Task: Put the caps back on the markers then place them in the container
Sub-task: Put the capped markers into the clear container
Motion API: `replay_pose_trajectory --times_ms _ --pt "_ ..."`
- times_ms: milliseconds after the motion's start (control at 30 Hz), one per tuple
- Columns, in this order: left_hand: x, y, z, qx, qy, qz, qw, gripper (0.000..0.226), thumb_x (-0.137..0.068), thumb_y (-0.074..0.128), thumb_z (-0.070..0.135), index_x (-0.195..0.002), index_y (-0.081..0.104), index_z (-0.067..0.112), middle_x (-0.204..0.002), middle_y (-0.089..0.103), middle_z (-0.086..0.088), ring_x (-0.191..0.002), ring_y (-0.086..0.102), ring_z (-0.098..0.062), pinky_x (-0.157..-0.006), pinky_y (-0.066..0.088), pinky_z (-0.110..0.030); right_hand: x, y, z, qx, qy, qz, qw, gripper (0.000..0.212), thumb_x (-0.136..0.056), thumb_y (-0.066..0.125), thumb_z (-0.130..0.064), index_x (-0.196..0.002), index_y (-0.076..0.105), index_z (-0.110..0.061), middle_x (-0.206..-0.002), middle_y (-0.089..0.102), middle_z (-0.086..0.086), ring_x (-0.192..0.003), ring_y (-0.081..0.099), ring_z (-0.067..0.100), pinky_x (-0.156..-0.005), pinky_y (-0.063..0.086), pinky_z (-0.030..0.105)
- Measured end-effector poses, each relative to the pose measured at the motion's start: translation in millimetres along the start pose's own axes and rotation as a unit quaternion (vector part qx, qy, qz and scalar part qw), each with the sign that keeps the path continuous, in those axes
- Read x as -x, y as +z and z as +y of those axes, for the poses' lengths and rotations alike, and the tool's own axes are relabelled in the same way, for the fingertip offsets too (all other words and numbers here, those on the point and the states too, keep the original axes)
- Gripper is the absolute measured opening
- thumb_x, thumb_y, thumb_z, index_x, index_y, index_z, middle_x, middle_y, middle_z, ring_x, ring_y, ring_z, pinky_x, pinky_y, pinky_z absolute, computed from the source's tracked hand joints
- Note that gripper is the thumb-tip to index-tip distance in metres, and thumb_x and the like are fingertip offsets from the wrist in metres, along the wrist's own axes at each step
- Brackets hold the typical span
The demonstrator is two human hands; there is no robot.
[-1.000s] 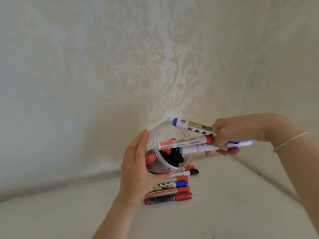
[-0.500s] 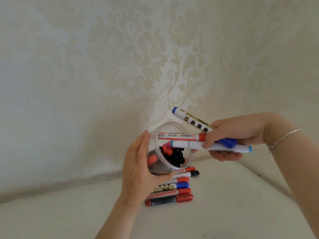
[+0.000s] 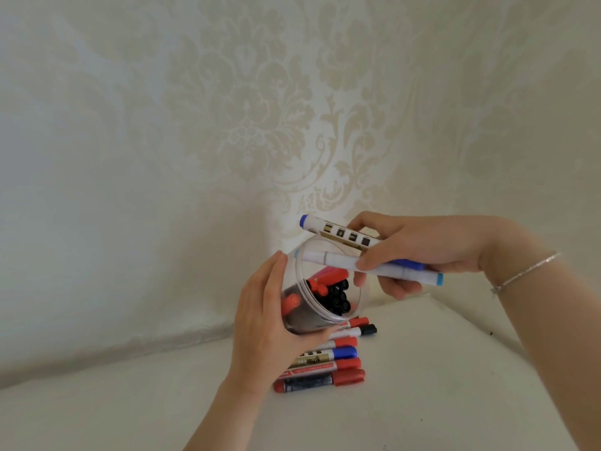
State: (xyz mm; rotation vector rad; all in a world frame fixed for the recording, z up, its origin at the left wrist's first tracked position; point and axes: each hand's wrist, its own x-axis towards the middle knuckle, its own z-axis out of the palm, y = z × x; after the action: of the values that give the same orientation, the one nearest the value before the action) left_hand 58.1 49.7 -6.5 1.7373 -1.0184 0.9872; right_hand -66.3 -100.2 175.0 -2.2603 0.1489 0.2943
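Note:
My left hand point(image 3: 266, 323) grips a clear plastic container point(image 3: 328, 284), tilted with its mouth toward me. Inside lie several capped red and black markers point(image 3: 328, 288). My right hand point(image 3: 422, 252) holds two capped markers across the container's mouth. One is a white marker with a light blue cap point(image 3: 344, 260). The other is a blue-capped marker with gold print point(image 3: 338, 232), above the rim. Several capped markers point(image 3: 325, 366) lie in a row on the table below the container, partly hidden by my left hand.
The white table point(image 3: 422, 385) meets patterned cream walls point(image 3: 227, 125) in a corner just behind the container. A thin silver bracelet point(image 3: 527, 271) sits on my right wrist.
The red-capped marker has left my right hand and now lies inside the container. The two remaining markers have shifted left over the container's mouth.

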Motion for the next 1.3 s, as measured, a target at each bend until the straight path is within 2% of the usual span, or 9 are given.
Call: replay_pose_trajectory --times_ms 133,267,467,567,667,800,1100,1200,1300 --pt "0 1 0 -0.001 0.001 0.002 1.0 0.105 -0.063 0.067 0.073 -0.14 0.032 0.01 -0.137 0.047 -0.01 -0.128 0.044 -0.019 -0.104 0.039 -0.028 1 -2 2 -0.005 -0.001 0.021 1.0 0.022 -0.092 0.052 -0.007 -0.111 0.042 -0.013 -0.059 0.062 0.008 -0.048 0.049 0.017 -0.051 0.045 0.023" --pt "2 1 0 0.006 -0.016 0.009 1.0 0.111 -0.056 0.081 0.063 -0.14 0.032 0.01 -0.137 0.049 -0.012 -0.126 0.048 -0.025 -0.097 0.05 -0.043 12 -15 6 -0.052 -0.027 -0.015 0.998 0.024 -0.083 0.062 -0.005 -0.105 0.051 -0.007 -0.071 0.063 0.017 -0.057 0.057 0.022 -0.057 0.05 0.026" --pt "2 1 1 0.004 -0.012 0.012 1.0 0.113 -0.054 0.085 0.059 -0.14 0.032 0.009 -0.138 0.046 -0.009 -0.126 0.049 -0.025 -0.097 0.05 -0.044 12 -23 13 -0.005 -0.051 -0.017 0.999 0.025 -0.08 0.067 0.003 -0.104 0.067 -0.003 -0.079 0.071 0.011 -0.07 0.067 0.022 -0.062 0.054 0.026" --pt "2 1 0 0.007 -0.016 0.008 1.0 0.112 -0.055 0.084 0.06 -0.14 0.031 0.01 -0.138 0.045 -0.008 -0.126 0.049 -0.025 -0.099 0.049 -0.041 8 -19 11 0.038 -0.039 0.032 0.998 0.027 -0.081 0.066 0.004 -0.103 0.073 -0.008 -0.08 0.073 0.008 -0.073 0.068 0.018 -0.057 0.053 0.023" --pt "2 1 0 0.012 -0.018 -0.01 1.0 0.108 -0.062 0.072 0.07 -0.142 0.029 0.012 -0.138 0.048 -0.012 -0.128 0.044 -0.019 -0.106 0.039 -0.026 5 -14 6 0.086 -0.039 0.072 0.993 0.027 -0.08 0.067 -0.001 -0.101 0.075 -0.016 -0.077 0.074 0.005 -0.071 0.066 0.011 -0.052 0.048 0.019" --pt "1 1 0 0.017 -0.011 -0.019 1.0 0.106 -0.067 0.061 0.078 -0.142 0.028 0.011 -0.139 0.046 -0.012 -0.131 0.037 -0.013 -0.111 0.029 -0.017 -5 -3 -1 0.117 -0.069 0.127 0.983 0.027 -0.075 0.074 -0.005 -0.095 0.075 -0.023 -0.087 0.073 0.0 -0.055 0.056 0.009 -0.056 0.046 0.014" --pt "2 2 1 0.023 -0.011 0.002 1.0 0.104 -0.067 0.062 0.077 -0.141 0.029 0.012 -0.139 0.047 -0.012 -0.128 0.045 -0.02 -0.104 0.041 -0.03 -18 18 -2 0.091 -0.134 0.11 0.981 0.024 -0.077 0.074 -0.012 -0.096 0.069 -0.026 -0.1 0.07 -0.006 -0.091 0.067 0.011 -0.09 0.048 0.023" --pt "2 2 1 0.02 -0.011 -0.008 1.0 0.106 -0.066 0.062 0.078 -0.143 0.028 0.013 -0.14 0.046 -0.011 -0.129 0.041 -0.016 -0.107 0.035 -0.024 -30 34 -2 0.167 -0.137 0.127 0.968 0.021 -0.08 0.069 -0.017 -0.094 0.067 -0.033 -0.095 0.065 -0.009 -0.081 0.062 0.01 -0.081 0.049 0.023" --pt "2 2 1 0.012 -0.025 -0.013 1.0 0.111 -0.061 0.064 0.078 -0.144 0.027 0.014 -0.14 0.046 -0.008 -0.13 0.037 -0.01 -0.109 0.032 -0.022 -40 50 0 0.201 -0.163 0.084 0.962 0.017 -0.086 0.063 -0.02 -0.102 0.063 -0.027 -0.094 0.062 -0.005 -0.08 0.06 0.01 -0.077 0.052 0.026"
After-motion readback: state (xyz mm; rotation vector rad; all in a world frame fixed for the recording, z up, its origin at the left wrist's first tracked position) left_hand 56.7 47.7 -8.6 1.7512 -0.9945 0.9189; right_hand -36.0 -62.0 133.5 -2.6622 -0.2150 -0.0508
